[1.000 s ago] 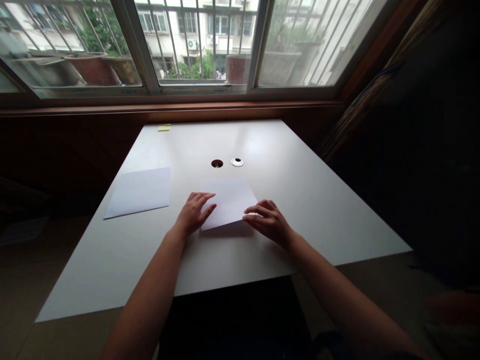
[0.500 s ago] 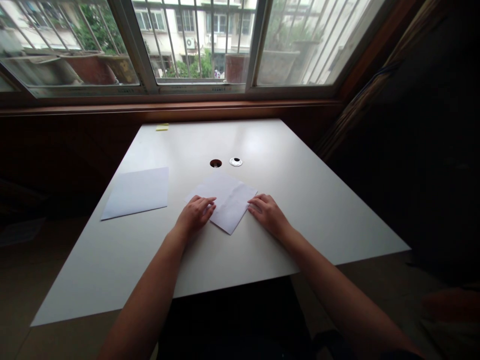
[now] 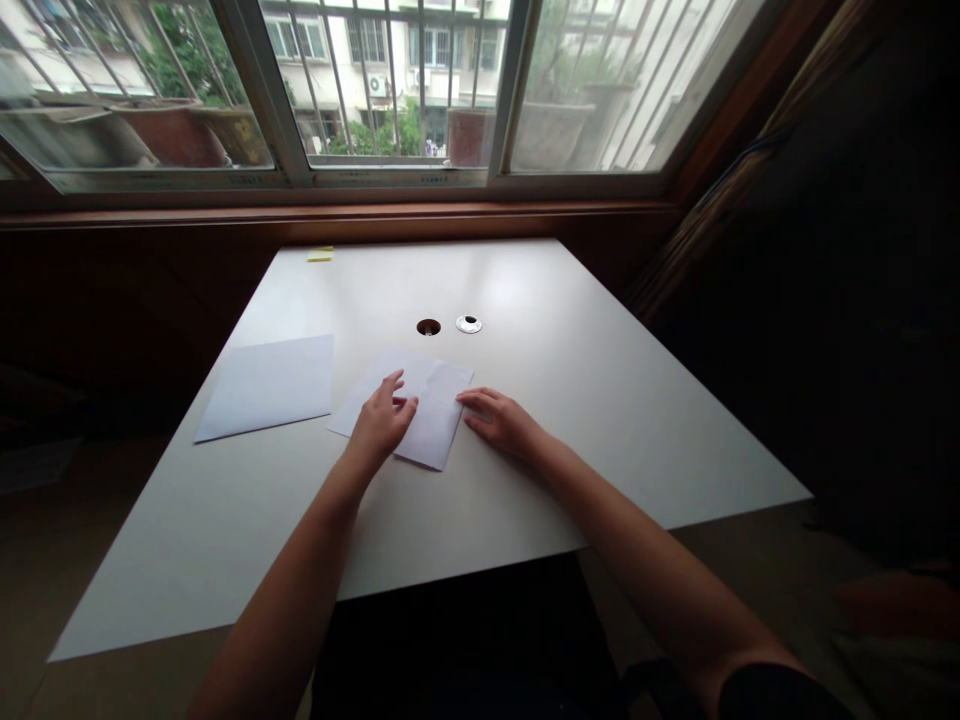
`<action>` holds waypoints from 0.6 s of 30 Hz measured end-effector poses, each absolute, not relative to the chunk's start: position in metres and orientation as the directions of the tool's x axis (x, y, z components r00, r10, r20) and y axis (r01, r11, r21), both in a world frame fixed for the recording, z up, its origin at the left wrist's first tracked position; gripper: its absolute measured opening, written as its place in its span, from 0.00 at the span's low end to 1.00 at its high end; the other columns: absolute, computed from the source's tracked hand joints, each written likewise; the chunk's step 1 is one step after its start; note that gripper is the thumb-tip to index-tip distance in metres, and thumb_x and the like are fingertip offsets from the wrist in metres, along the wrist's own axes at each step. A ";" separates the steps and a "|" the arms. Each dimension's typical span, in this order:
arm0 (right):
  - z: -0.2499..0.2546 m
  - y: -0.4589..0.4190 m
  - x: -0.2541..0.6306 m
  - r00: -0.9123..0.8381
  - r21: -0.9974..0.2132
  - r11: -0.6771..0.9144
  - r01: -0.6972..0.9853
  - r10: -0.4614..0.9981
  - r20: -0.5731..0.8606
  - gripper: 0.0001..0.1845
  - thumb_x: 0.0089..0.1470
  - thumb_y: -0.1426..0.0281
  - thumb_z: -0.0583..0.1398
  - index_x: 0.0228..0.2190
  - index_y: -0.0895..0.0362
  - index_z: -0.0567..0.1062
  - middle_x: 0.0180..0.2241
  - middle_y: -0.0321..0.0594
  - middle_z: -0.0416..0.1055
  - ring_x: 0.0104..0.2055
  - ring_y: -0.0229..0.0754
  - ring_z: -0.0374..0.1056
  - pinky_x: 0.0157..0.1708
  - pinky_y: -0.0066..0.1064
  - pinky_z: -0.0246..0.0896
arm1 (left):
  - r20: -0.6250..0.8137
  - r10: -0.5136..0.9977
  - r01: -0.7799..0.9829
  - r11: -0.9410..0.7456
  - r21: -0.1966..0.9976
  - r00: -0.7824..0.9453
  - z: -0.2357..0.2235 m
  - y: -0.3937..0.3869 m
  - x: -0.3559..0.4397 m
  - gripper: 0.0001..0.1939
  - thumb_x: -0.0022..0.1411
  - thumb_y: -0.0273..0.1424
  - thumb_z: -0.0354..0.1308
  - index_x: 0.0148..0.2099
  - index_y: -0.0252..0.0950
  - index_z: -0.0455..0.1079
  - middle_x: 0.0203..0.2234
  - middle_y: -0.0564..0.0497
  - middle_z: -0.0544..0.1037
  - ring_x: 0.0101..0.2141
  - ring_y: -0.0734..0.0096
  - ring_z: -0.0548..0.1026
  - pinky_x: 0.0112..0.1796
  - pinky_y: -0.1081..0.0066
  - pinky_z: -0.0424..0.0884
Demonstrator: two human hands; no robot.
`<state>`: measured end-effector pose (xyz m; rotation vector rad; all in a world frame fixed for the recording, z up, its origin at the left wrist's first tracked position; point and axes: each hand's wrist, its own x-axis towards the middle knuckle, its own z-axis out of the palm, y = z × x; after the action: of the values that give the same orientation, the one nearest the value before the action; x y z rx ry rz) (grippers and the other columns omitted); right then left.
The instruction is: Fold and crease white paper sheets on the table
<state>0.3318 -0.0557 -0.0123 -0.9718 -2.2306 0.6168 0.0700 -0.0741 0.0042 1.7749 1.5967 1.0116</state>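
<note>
A folded sheet of white paper point(image 3: 436, 415) lies on the white table between my hands, one of its corners pointing toward me. Over its left part hovers my left hand point(image 3: 382, 412), fingers apart, thumb and index finger spread with nothing visible between them. My right hand point(image 3: 499, 418) rests at the sheet's right edge with its fingers stretched out and their tips touching the edge. Part of the paper's left side is hidden behind my left hand.
Another stack or sheet of white paper point(image 3: 270, 388) lies to the left. Yellow sticky notes point(image 3: 321, 254) are at the far left corner of the table point(image 3: 675, 470). Farther back are a round cable hole point(image 3: 428, 327) and its silver ring cover point(image 3: 469, 324). A barred window stands behind.
The folded paper has turned clockwise and shifted left. My left hand has lifted with its fingers spreading, and my right hand has moved left along with the paper's edge.
</note>
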 end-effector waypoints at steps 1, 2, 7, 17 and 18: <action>-0.011 -0.055 0.331 -0.539 -0.647 0.607 0.461 0.771 0.339 0.20 0.58 0.70 0.61 0.53 0.51 0.74 0.51 0.44 0.72 0.53 0.45 0.70 0.57 0.39 0.64 | 0.078 0.997 0.508 -0.061 0.859 -0.012 0.006 -0.073 0.069 0.29 0.64 0.37 0.59 0.65 0.38 0.58 0.55 0.38 0.72 0.39 0.65 0.79 0.38 0.65 0.78; -0.010 -0.054 0.331 -0.542 -0.667 0.596 0.447 0.773 0.329 0.20 0.58 0.70 0.61 0.53 0.51 0.73 0.52 0.43 0.72 0.53 0.45 0.70 0.57 0.39 0.64 | -0.009 1.000 0.434 0.017 0.901 -0.021 0.008 -0.071 0.068 0.30 0.64 0.38 0.59 0.65 0.38 0.57 0.56 0.37 0.70 0.37 0.66 0.79 0.36 0.66 0.78; -0.006 -0.049 0.326 -0.567 -0.734 0.555 0.391 0.774 0.283 0.22 0.56 0.71 0.61 0.52 0.50 0.73 0.52 0.43 0.71 0.54 0.46 0.69 0.58 0.41 0.62 | -0.240 0.969 0.108 0.233 0.966 0.053 0.015 -0.067 0.064 0.35 0.63 0.40 0.61 0.66 0.38 0.52 0.53 0.37 0.72 0.30 0.72 0.79 0.32 0.71 0.75; -0.005 -0.046 0.312 -0.191 -0.992 0.003 -0.125 0.981 0.027 0.22 0.56 0.54 0.60 0.48 0.51 0.68 0.46 0.40 0.69 0.49 0.44 0.70 0.50 0.41 0.69 | -0.002 0.915 0.039 -0.015 0.999 0.404 0.037 -0.076 0.088 0.25 0.70 0.39 0.50 0.66 0.40 0.56 0.55 0.40 0.74 0.46 0.62 0.77 0.43 0.62 0.73; -0.003 -0.047 0.313 -0.172 -0.987 -0.043 -0.153 0.985 -0.016 0.23 0.56 0.51 0.59 0.49 0.50 0.67 0.45 0.40 0.69 0.48 0.44 0.70 0.48 0.41 0.70 | 0.040 0.890 0.072 -0.082 0.994 0.454 0.037 -0.076 0.092 0.23 0.70 0.37 0.49 0.65 0.40 0.58 0.56 0.40 0.74 0.48 0.61 0.76 0.45 0.61 0.73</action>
<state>0.3130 -0.0469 -0.0027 -1.0274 -1.1990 1.4254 0.0919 -0.0762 0.0374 1.5052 0.8850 0.8544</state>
